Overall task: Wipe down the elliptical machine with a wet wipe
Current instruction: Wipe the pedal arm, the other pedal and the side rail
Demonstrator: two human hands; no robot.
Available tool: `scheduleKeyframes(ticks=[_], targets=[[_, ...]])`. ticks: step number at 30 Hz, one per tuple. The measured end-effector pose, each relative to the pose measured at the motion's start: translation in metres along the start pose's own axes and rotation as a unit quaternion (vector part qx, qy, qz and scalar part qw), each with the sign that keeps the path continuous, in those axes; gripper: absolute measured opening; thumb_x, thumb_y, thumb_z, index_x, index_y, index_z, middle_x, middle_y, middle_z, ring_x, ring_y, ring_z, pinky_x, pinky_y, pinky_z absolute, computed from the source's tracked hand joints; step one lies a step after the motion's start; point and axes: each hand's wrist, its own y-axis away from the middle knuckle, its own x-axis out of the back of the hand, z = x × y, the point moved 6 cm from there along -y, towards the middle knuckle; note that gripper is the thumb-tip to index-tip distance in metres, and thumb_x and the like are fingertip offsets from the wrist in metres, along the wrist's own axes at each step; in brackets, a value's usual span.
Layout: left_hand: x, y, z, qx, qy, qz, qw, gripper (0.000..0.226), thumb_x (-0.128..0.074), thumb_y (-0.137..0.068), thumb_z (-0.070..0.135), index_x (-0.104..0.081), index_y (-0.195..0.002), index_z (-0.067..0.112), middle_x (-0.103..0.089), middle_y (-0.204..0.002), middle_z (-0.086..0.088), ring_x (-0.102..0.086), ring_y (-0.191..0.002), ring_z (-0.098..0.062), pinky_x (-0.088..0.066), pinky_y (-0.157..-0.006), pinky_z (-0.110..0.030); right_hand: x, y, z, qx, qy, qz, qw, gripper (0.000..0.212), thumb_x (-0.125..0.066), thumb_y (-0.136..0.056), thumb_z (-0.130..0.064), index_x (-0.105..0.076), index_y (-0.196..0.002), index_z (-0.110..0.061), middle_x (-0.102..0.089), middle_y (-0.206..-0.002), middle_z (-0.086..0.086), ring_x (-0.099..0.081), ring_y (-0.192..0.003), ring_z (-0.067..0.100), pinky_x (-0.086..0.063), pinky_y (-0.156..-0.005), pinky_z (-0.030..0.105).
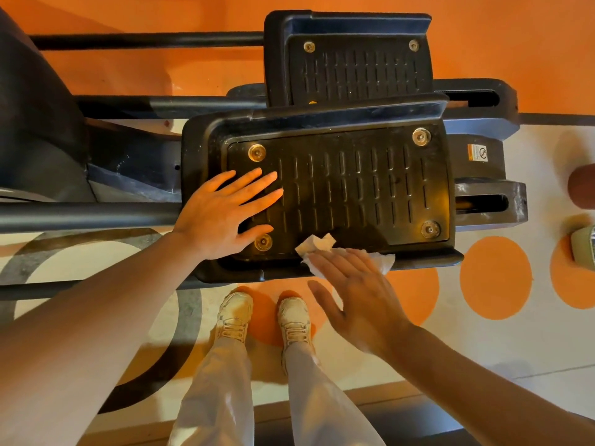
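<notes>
My flat left hand (222,214) steadies the black ribbed plastic elliptical pedal (354,188); my right hand (354,297), fingers straight, presses the limp, crumpled white wet wipe (317,244), best pinned centrally.

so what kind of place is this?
Probably a gym. An elliptical's ridged black foot pedal, a second pedal behind it, and a bright orange floor with painted dots.

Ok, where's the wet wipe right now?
In the head view, the wet wipe lies on the near edge of the closer foot pedal, under the straight fingers of the right hand, right of the left hand.
</notes>
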Motion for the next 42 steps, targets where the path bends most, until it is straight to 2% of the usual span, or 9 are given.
scheduleKeyframes(ticks=[5,9,12,15,20,24,33,36,42], targets=[[0.002,0.001,0.000,-0.004,0.014,0.016,1.000,0.058,-0.039,-0.099,0.054,-0.044,-0.148,0.024,-0.034,-0.158,-0.004,-0.033,-0.146,-0.025,-0.035,-0.113,-0.050,0.027,0.026,0.056,-0.008,0.036,-0.006,0.999,0.045,-0.032,-0.103,-0.037,-0.052,-0.140,-0.021,-0.058,-0.138,0.000,-0.047,-0.130,0.016,-0.021,-0.115,0.028],[0.001,0.000,0.001,-0.001,0.009,0.009,1.000,0.058,-0.039,-0.099,0.055,-0.042,-0.148,0.025,-0.033,-0.159,-0.004,-0.032,-0.146,-0.025,-0.036,-0.113,-0.050,0.039,0.049,0.099,-0.016,0.093,0.046,0.994,0.053,-0.038,-0.093,-0.021,-0.040,-0.146,-0.018,-0.053,-0.143,0.008,-0.043,-0.133,0.029,-0.022,-0.115,0.043],[0.001,0.000,0.001,0.002,0.007,0.011,1.000,0.058,-0.039,-0.099,0.055,-0.043,-0.148,0.024,-0.033,-0.158,-0.004,-0.033,-0.146,-0.025,-0.036,-0.113,-0.050,0.026,0.049,0.086,-0.043,0.094,0.116,0.988,0.053,-0.039,-0.094,-0.013,-0.037,-0.148,-0.016,-0.047,-0.147,0.008,-0.035,-0.139,0.031,-0.018,-0.118,0.052],[0.001,0.000,0.001,-0.001,-0.002,0.006,1.000,0.059,-0.037,-0.099,0.055,-0.041,-0.149,0.025,-0.032,-0.159,-0.003,-0.031,-0.146,-0.025,-0.034,-0.114,-0.048,-0.001,0.035,0.047,-0.013,0.107,0.123,0.987,0.049,-0.036,-0.100,-0.019,-0.034,-0.149,-0.017,-0.039,-0.151,0.004,-0.028,-0.144,0.028,-0.008,-0.121,0.049],[-0.001,0.001,0.000,0.000,-0.009,-0.002,1.000,0.059,-0.036,-0.099,0.056,-0.037,-0.151,0.026,-0.030,-0.160,-0.002,-0.030,-0.147,-0.023,-0.031,-0.115,-0.045,-0.014,0.017,0.026,0.021,0.108,0.085,0.990,0.049,-0.013,-0.108,-0.035,-0.038,-0.147,-0.020,-0.044,-0.151,0.003,-0.031,-0.142,0.025,-0.015,-0.118,0.046],[0.001,0.000,0.001,0.000,-0.008,0.005,1.000,0.059,-0.037,-0.099,0.056,-0.039,-0.150,0.025,-0.032,-0.159,-0.003,-0.032,-0.146,-0.024,-0.033,-0.113,-0.046,0.005,0.038,0.062,0.022,0.156,0.074,0.985,0.050,-0.030,-0.103,-0.030,-0.027,-0.152,-0.021,-0.040,-0.153,0.006,-0.031,-0.143,0.028,-0.016,-0.119,0.047],[-0.001,0.001,0.001,-0.001,-0.006,0.005,1.000,0.060,-0.037,-0.099,0.055,-0.040,-0.150,0.024,-0.032,-0.159,-0.003,-0.032,-0.146,-0.023,-0.034,-0.113,-0.046,0.020,0.049,0.081,-0.094,0.139,0.107,0.980,0.050,-0.021,-0.106,-0.039,-0.034,-0.151,-0.020,-0.034,-0.157,0.006,-0.022,-0.148,0.031,-0.002,-0.122,0.049],[-0.001,0.001,0.001,-0.002,-0.008,0.002,1.000,0.060,-0.037,-0.099,0.055,-0.040,-0.150,0.024,-0.031,-0.159,-0.003,-0.032,-0.146,-0.023,-0.033,-0.113,-0.046,0.007,0.035,0.057,-0.071,0.126,0.100,0.984,0.052,-0.018,-0.107,-0.042,-0.036,-0.151,-0.021,-0.035,-0.157,0.003,-0.022,-0.148,0.029,0.002,-0.122,0.047],[-0.001,0.001,0.000,-0.001,-0.009,0.000,1.000,0.060,-0.036,-0.099,0.055,-0.041,-0.150,0.023,-0.031,-0.160,-0.003,-0.032,-0.146,-0.023,-0.034,-0.113,-0.045,0.006,0.041,0.060,-0.015,0.142,0.100,0.985,0.050,-0.018,-0.108,-0.039,-0.030,-0.153,-0.021,-0.030,-0.159,0.005,-0.021,-0.149,0.027,-0.008,-0.123,0.048]])
